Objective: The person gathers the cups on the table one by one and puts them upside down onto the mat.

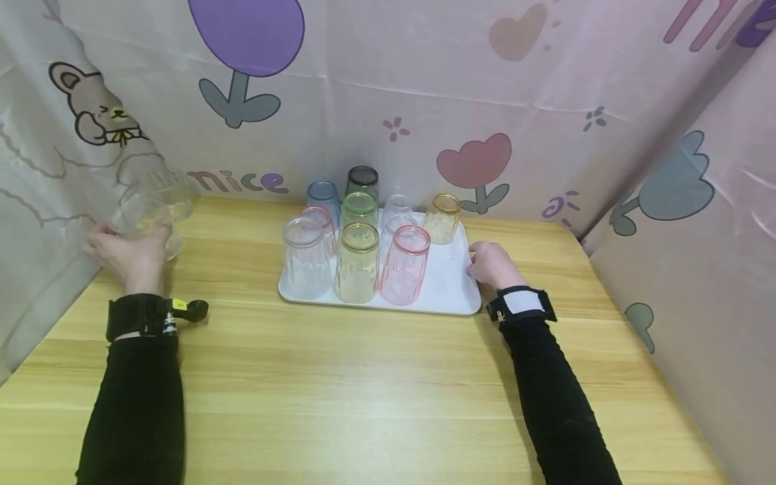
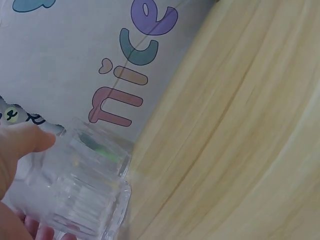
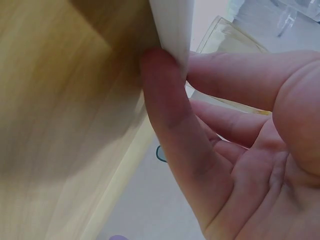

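My left hand grips clear ribbed cups at the far left of the wooden table, close to the curtain. In the left wrist view the thumb lies on the clear cups, which are tilted over the table. A white tray at the table's middle carries several upturned cups: clear, yellow and pink in front, with others behind. My right hand rests at the tray's right rim. Its fairly straight fingers touch the tray's edge.
A patterned pink curtain closes in the table at the back and on both sides. The table's right edge runs near my right arm. Bare wood spreads in front of the tray.
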